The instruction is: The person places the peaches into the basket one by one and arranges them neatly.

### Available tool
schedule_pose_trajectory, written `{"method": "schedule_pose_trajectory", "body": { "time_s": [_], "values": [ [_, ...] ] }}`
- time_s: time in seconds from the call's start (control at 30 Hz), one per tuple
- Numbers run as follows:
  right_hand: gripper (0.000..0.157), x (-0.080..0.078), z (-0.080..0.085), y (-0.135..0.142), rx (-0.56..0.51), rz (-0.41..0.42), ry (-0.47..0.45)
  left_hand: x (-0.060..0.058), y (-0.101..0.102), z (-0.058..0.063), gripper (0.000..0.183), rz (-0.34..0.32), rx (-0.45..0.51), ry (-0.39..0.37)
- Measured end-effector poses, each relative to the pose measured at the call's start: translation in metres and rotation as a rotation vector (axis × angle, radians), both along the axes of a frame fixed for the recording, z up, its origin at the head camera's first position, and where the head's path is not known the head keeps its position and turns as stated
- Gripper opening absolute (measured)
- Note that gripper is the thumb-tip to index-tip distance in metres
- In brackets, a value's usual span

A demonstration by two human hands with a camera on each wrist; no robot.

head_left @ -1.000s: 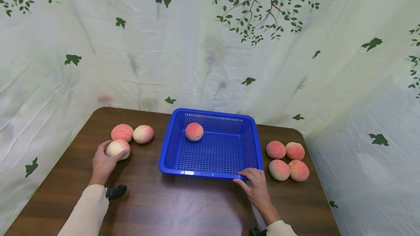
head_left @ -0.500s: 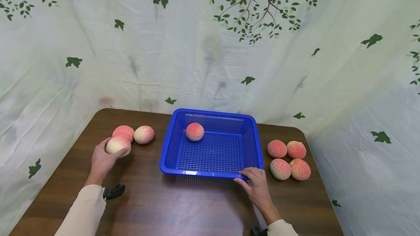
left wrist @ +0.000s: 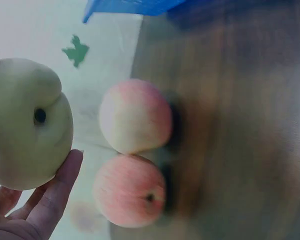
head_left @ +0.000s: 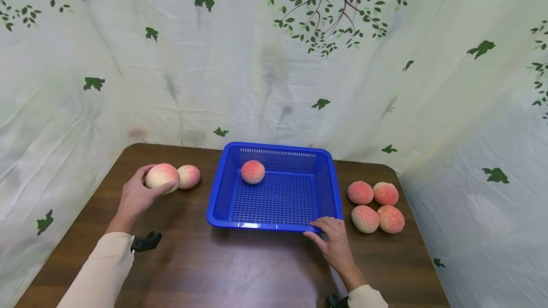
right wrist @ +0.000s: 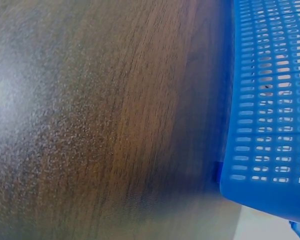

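Gripping a round, cream-coloured peach with a pink blush [head_left: 161, 177], the left hand [head_left: 137, 195] has thumb and fingers clamped about its sides, so the fruit sits just beyond the palm. Past that hand on the brown, wood-grained tabletop [head_left: 239, 270] lie a round, pink-and-cream peach [head_left: 189, 177] and a round, rosy-red peach [left wrist: 130, 191]. The right hand [head_left: 335, 239] pinches the near right corner rim of a blue, rectangular, perforated plastic basket [head_left: 274, 198]; one red-topped, round peach [head_left: 253, 172] lies inside, well beyond that hand. Right of it rest four round, reddish peaches [head_left: 391, 219].
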State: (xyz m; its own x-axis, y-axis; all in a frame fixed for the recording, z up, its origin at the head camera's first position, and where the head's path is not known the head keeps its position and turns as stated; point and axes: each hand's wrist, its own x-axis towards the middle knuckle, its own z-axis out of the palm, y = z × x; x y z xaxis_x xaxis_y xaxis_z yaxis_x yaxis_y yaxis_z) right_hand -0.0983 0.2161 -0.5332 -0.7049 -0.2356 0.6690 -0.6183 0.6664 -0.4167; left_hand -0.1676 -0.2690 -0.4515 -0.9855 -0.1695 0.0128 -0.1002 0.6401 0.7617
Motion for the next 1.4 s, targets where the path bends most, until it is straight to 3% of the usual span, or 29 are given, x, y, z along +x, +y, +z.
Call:
{"method": "schedule_pose_trajectory", "body": {
  "time_s": [0.3, 0.5, 0.73, 0.87, 1.1, 1.4],
  "values": [
    [0.036, -0.001, -0.001, 0.001, 0.011, -0.001, 0.030, -0.015, 0.021, 0.027, 0.086, -0.155, 0.010, 0.065],
    [0.039, -0.001, 0.000, 0.001, 0.009, -0.004, 0.031, -0.028, 0.044, 0.040, 0.086, -0.273, -0.052, 0.131],
    [0.030, -0.001, 0.001, 0.001, 0.005, 0.001, 0.028, -0.040, 0.074, 0.048, 0.079, -0.334, -0.089, 0.165],
    [0.026, -0.001, 0.000, 0.001, 0.008, 0.000, 0.035, -0.047, 0.088, 0.052, 0.080, -0.342, -0.081, 0.156],
    [0.032, -0.001, 0.001, 0.001, 0.007, -0.003, 0.002, -0.060, 0.114, 0.051, 0.077, -0.421, -0.071, 0.176],
    [0.024, -0.001, 0.002, 0.002, 0.021, -0.015, 0.028, -0.076, 0.148, 0.040, 0.077, -0.513, -0.141, 0.217]
  ]
}}
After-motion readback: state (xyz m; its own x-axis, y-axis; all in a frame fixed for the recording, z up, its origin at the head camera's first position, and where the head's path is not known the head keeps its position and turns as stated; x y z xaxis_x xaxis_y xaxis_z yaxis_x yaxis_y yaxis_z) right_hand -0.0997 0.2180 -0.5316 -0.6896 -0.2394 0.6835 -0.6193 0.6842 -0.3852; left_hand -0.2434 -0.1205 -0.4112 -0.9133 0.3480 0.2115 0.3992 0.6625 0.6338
